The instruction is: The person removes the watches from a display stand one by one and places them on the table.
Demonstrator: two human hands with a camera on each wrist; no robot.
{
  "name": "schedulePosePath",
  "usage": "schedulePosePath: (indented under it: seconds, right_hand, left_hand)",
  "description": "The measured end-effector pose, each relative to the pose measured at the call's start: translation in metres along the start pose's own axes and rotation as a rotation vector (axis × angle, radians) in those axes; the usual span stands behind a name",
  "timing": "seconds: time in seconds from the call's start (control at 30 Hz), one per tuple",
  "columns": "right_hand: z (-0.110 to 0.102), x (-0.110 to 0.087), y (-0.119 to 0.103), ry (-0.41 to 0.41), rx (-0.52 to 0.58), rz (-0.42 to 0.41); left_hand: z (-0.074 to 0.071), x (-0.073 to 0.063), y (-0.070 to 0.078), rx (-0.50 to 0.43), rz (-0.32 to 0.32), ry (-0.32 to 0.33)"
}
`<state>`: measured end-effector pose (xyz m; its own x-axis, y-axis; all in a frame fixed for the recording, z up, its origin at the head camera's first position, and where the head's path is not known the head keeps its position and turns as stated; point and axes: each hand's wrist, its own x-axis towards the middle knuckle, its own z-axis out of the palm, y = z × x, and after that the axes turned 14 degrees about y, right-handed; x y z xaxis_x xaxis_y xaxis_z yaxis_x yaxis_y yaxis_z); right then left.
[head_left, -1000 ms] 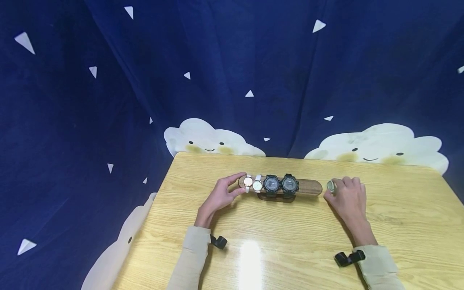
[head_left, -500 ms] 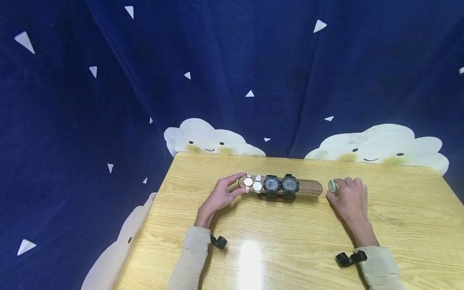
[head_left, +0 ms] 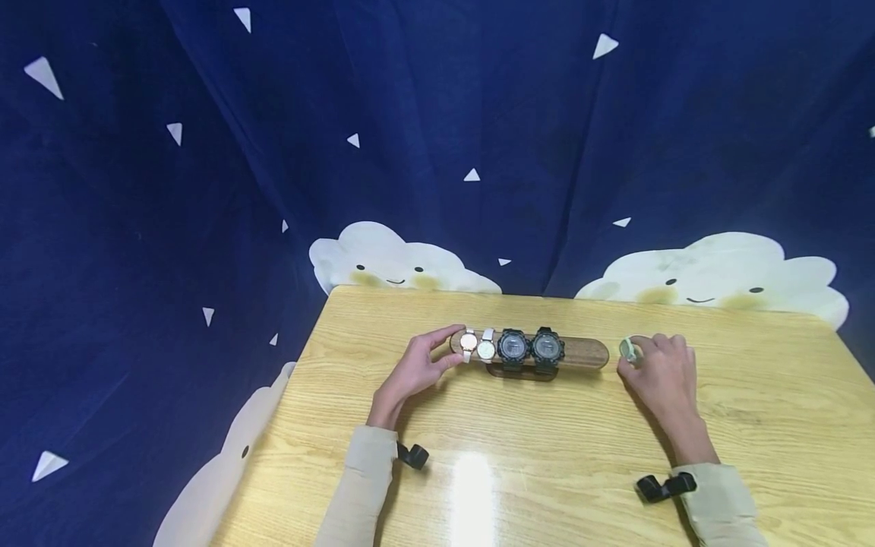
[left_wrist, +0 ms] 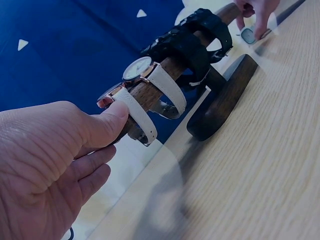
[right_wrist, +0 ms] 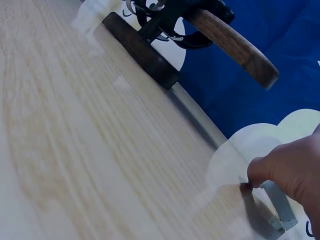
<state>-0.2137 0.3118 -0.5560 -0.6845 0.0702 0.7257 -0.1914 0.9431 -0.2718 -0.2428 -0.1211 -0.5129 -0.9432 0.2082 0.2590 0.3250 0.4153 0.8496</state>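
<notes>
A wooden watch stand [head_left: 584,352] carries a white-strapped watch with a rose-gold case [head_left: 468,342], another white-strapped watch [head_left: 486,349] and two bulky black watches [head_left: 513,346]. My left hand [head_left: 418,366] grips the bar's left end between thumb and fingers. In the left wrist view, that thumb [left_wrist: 116,111] presses beside the outermost white strap. Right of the stand, my right hand [head_left: 661,372] pinches a pale green watch [head_left: 627,349] by thumb and fingers. Its strap [right_wrist: 281,204] hangs close over the tabletop in the right wrist view; the palm side is hidden.
The stand's dark base [left_wrist: 220,107] rests on the light wooden table [head_left: 547,456]. A dark blue curtain [head_left: 410,152] with white triangles and smiling clouds hangs behind and to the left. Both sleeves have black wrist mounts [head_left: 413,456].
My right hand has shifted slightly to the right, and the pale green watch has turned a little in its fingers. The left hand and the stand stay put.
</notes>
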Motion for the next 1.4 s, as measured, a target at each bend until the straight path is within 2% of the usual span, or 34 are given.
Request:
schedulePosePath:
  seconds: [0.2,0.33,0.53,0.67,0.83,1.07,1.4]
  right_hand:
    - [-0.005,0.003,0.0,-0.053,0.004,0.041]
    - [-0.008,0.006,-0.003,-0.051,0.017,0.057]
    - [-0.011,0.01,-0.006,0.045,0.053,0.023]
    - [-0.01,0.012,-0.007,0.136,0.114,-0.003]
    - [-0.009,0.015,-0.011,0.201,0.208,-0.011]
    - [-0.008,0.018,-0.021,0.207,0.342,-0.003]
    - [-0.01,0.019,-0.034,0.195,0.435,0.002]
  left_hand:
    - [0.0,0.0,0.0,-0.007,-0.01,-0.002]
    - [0.0,0.0,0.0,-0.004,-0.008,0.001]
    - [0.0,0.001,0.001,-0.008,0.0,0.001]
    - [0.0,0.001,0.0,-0.003,-0.005,-0.001]
    - [0.0,0.0,0.001,-0.001,-0.015,0.0]
    - [0.0,0.0,0.0,-0.014,-0.008,-0.004]
    - [0.0,0.0,0.0,-0.019,-0.023,-0.003]
